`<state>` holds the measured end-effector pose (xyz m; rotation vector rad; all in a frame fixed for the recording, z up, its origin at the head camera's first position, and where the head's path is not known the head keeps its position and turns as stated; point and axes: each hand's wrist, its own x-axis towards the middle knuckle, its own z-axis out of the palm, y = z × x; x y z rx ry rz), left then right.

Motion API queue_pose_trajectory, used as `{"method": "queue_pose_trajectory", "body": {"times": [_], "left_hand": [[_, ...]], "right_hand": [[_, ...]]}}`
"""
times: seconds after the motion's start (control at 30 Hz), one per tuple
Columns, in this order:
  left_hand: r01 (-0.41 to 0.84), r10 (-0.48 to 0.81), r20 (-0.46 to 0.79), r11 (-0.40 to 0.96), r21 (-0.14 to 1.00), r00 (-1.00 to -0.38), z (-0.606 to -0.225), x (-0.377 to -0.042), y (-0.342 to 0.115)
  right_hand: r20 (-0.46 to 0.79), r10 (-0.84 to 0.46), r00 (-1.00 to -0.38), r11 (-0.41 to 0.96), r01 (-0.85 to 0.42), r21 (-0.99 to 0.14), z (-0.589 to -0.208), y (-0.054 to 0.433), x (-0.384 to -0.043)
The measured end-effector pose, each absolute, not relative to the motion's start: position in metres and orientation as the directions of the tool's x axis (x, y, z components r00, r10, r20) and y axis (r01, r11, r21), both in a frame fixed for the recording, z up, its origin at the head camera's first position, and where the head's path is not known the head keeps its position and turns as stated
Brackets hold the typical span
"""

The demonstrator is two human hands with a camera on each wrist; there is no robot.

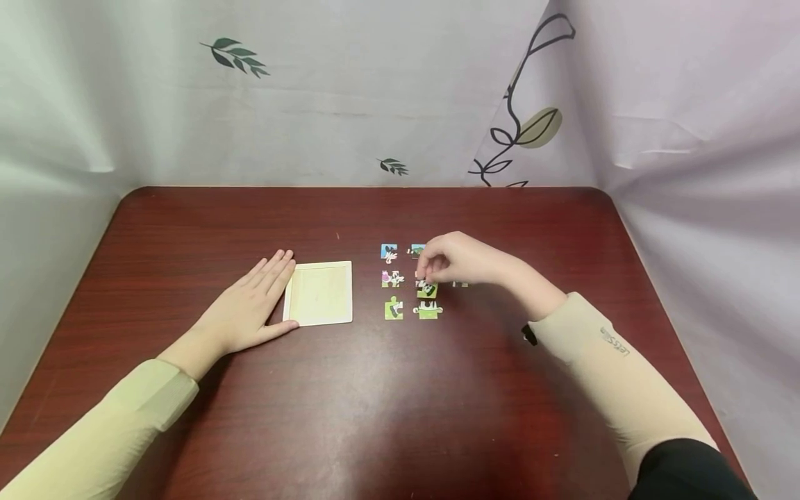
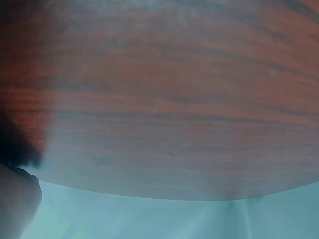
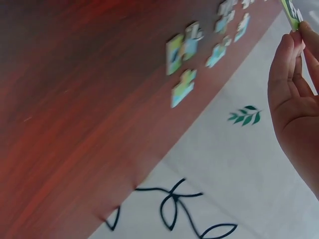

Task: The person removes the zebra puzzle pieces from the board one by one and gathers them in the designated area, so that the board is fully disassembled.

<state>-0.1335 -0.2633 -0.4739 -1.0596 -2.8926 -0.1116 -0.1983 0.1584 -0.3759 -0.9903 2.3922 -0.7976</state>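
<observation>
My left hand (image 1: 253, 305) lies with straight, spread fingers at the left edge of a pale wooden puzzle tray (image 1: 321, 294). Its thumb is at the tray's lower left corner. In the left wrist view only a dark bit of that hand (image 2: 17, 201) shows. To the right of the tray, my right hand (image 1: 459, 258) pinches a jigsaw piece (image 3: 290, 14) with green and black-and-white print between thumb and fingertips. Several other jigsaw pieces lie in spaced rows around it, among them a blue piece (image 1: 389, 253) and a green one (image 1: 394, 310). The right hand partly covers some of them.
A dark red wooden table (image 1: 350, 403) carries everything. Pale fabric (image 1: 337, 97) with leaf prints hangs behind its far edge and along both sides. A small black object (image 1: 529, 335) shows by the right sleeve cuff.
</observation>
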Motion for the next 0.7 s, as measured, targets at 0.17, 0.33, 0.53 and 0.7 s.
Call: {"method": "queue_pose_trajectory", "body": {"times": [0.17, 0.33, 0.53, 0.7], "left_hand": [[0.651, 0.646, 0.087, 0.757, 0.052, -0.758, -0.475, -0.134, -0.264], [0.647, 0.643, 0.083, 0.761, 0.044, -0.762, -0.475, -0.134, -0.264], [0.644, 0.640, 0.078, 0.763, 0.044, -0.764, -0.474, -0.134, -0.264], [0.645, 0.641, 0.076, 0.763, 0.042, -0.764, -0.474, -0.134, -0.264]], "right_hand": [[-0.200, -0.712, -0.673, 0.615, -0.462, -0.639, -0.381, 0.177, -0.193], [-0.223, -0.700, -0.678, 0.629, -0.438, -0.642, -0.390, 0.195, -0.189], [-0.238, -0.690, -0.684, 0.635, -0.413, -0.653, -0.398, 0.208, -0.184], [-0.255, -0.685, -0.683, 0.642, -0.400, -0.654, -0.404, 0.215, -0.181]]}}
